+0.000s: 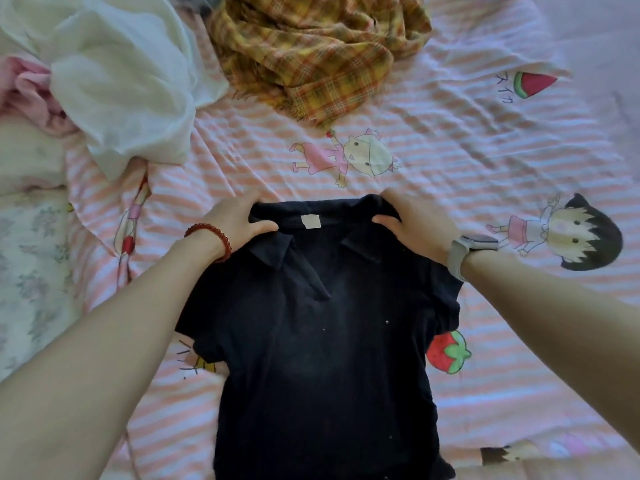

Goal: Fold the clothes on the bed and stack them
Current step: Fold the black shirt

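A black polo shirt (pixel 318 341) lies face up on the bed, collar away from me, its sleeves spread to both sides. My left hand (pixel 235 216), with a red bead bracelet on the wrist, grips the left shoulder by the collar, thumb on top. At the right shoulder, my right hand (pixel 415 223), a watch on its wrist, pinches the cloth the same way. A yellow plaid garment (pixel 311 53) lies crumpled at the top middle. To its left sits a white sheer garment (pixel 128 74), and a pink garment (pixel 31 95) peeks out from under it.
The bed is covered by a pink-and-white striped sheet (pixel 485 161) with cartoon prints. A floral pillow or quilt (pixel 31 265) lies along the left edge.
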The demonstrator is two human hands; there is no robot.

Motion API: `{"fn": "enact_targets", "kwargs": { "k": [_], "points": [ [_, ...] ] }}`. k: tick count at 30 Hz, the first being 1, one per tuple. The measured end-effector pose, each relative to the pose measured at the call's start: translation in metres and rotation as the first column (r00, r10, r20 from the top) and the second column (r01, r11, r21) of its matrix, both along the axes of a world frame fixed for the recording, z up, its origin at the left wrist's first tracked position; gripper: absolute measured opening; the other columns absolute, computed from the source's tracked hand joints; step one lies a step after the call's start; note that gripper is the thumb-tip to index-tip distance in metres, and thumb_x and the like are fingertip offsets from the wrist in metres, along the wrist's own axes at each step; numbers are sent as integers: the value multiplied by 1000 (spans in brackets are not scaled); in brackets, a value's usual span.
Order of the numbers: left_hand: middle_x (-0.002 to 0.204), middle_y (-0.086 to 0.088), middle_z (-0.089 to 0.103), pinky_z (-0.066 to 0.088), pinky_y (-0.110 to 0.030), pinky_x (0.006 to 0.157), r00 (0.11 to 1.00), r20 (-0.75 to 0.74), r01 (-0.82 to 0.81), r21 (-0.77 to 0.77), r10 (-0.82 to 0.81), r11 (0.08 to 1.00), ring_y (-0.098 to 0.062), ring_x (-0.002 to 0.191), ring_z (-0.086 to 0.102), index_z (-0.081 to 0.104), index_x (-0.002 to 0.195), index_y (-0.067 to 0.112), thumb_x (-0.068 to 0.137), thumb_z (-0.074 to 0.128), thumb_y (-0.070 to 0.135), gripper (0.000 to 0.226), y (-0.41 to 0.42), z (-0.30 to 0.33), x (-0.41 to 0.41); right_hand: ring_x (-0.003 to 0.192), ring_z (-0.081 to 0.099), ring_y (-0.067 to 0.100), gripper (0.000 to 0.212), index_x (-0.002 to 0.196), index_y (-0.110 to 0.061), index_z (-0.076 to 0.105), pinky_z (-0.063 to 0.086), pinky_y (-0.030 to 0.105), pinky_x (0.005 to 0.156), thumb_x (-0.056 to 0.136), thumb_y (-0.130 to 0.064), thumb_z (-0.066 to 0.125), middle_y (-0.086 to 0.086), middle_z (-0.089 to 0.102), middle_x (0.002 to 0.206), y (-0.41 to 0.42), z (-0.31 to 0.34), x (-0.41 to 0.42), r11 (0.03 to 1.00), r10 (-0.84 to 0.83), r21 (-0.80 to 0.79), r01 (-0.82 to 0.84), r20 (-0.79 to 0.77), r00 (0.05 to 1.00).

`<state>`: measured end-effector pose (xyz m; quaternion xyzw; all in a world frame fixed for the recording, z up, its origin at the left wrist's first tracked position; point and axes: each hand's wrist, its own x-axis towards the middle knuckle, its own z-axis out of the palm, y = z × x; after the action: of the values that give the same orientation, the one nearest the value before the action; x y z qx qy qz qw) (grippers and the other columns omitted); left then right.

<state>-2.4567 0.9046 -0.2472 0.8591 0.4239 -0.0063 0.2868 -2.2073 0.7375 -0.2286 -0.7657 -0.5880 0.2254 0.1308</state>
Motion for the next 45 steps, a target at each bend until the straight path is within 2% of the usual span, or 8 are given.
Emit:
{"fn": "enact_targets", "kwargs": {
  "k": [7,15,18,28,33,37,40,45],
  "points": [
    [84,-10,59,42,-35,54,980,157,43,419,-119,907,-36,66,59,56,94,6,86,64,28,25,-54,44,-14,78,58,32,33,114,-9,54,45,41,59,96,-36,46,9,59,98,-45,27,-20,988,-13,155,-19,203,979],
    [67,-8,60,46,-26,39,930,177,136,647,-321,750,-19,49,59,44,89,13,93,47,35,22,-176,60,-90,48,57,28,24,100,-4,58,39,31,34,79,-9,69,11,60,75,-161,42,-71,939,204,236,-251,208,957],
    [68,-8,60,49,-27,42,907,199,173,631,-372,756,-18,50,57,44,86,12,90,52,33,23,-222,51,-125,46,53,25,19,97,-9,53,35,26,35,79,-14,54,8,58,72,-205,39,-88,920,286,204,-335,237,928],
    [72,-6,61,49,-28,48,935,67,283,453,-349,846,-21,58,60,53,83,12,83,57,30,18,-334,20,-179,64,59,26,43,93,-9,68,46,32,59,54,-14,86,6,61,78,-300,5,-143,902,420,-10,-433,260,869],
    [122,2,54,25,-44,106,815,-463,346,-94,-349,933,-20,127,41,66,107,22,86,55,51,37,-340,16,-191,100,60,25,36,106,-22,68,46,41,86,74,-37,73,2,63,108,-321,-7,-152,870,449,-338,-359,239,861],
    [88,-7,65,46,-45,83,966,-119,251,215,-229,944,-28,89,64,72,78,11,80,55,33,28,-319,23,-177,86,63,30,19,97,-13,69,47,41,73,79,-18,70,6,65,96,-302,-4,-150,945,311,-169,-279,208,927],
    [103,-16,63,46,-47,81,990,-72,139,380,-121,914,-35,96,61,69,97,6,79,62,22,25,-286,26,-153,85,62,35,18,95,-6,68,47,42,71,78,-4,69,13,65,96,-268,4,-141,990,131,21,-140,247,960],
    [143,-3,38,21,-48,107,935,-352,63,88,-28,994,-26,133,27,33,140,27,86,53,48,61,-221,16,-125,138,27,26,52,142,-17,34,25,46,106,94,-25,50,4,34,148,-214,3,-106,982,-47,-171,78,180,983]
  ]
}}
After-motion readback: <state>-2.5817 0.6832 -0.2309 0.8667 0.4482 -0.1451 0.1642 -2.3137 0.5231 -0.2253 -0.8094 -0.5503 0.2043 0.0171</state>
